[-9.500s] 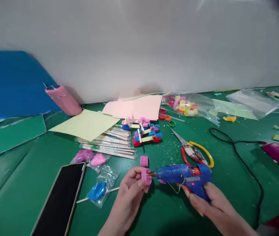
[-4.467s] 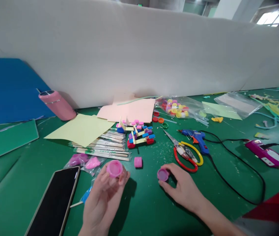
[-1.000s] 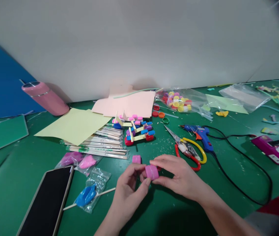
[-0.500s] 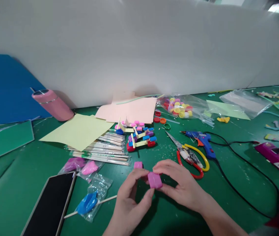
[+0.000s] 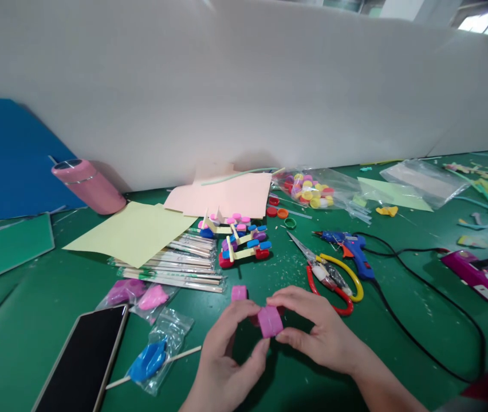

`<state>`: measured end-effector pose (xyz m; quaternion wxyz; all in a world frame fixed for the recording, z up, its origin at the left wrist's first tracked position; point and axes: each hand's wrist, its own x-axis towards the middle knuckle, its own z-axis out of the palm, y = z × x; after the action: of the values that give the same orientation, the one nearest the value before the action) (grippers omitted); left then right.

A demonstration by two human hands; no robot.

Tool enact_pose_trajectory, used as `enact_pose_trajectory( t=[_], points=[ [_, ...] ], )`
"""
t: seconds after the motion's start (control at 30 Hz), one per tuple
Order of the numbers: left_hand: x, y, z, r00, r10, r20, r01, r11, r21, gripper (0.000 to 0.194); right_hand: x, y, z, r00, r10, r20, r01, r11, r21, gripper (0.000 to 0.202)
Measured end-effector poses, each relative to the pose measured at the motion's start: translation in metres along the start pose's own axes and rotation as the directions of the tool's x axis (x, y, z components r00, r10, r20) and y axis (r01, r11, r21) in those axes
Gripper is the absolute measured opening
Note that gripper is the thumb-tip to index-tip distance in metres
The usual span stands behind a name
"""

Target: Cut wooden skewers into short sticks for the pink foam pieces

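Between the fingers of both hands is a short pink cylinder [image 5: 270,321], which looks like two bottle caps set face to face with a faint seam. My left hand [image 5: 232,352] pinches it from the left with thumb and fingers. From the right, my right hand [image 5: 317,329] grips its edge with thumb and fingertips. A second pink piece [image 5: 239,293] of the same kind rests on the table just beyond my left fingers. Farther back stand several small models [image 5: 244,246] made of pale sticks and coloured caps.
Scissors [image 5: 330,277] and a blue glue gun [image 5: 347,246] with a black cord lie to the right. A bag of bottle caps [image 5: 308,191] is behind. Wrapped sticks [image 5: 184,266], a phone [image 5: 83,357], clay bags [image 5: 149,357] and a pink bottle [image 5: 89,186] are leftward.
The view has shifted slightly, so the table things sit a little lower and further left. The pink cylinder is turned slightly between my fingers; both hands keep their grip.
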<state>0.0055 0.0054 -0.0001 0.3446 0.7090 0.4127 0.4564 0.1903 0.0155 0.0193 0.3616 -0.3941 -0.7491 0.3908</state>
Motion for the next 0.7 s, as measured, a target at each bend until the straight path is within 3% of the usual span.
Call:
enact_pose_trajectory(
  t=[0.7],
  points=[
    [-0.002,-0.0017,0.0005,1.0,-0.018,0.0,0.018,1.0,0.01,0.035,0.0001,0.0015,-0.0018,1.0,-0.018,-0.022,0.018,1.0,-0.02,0.035]
  ],
)
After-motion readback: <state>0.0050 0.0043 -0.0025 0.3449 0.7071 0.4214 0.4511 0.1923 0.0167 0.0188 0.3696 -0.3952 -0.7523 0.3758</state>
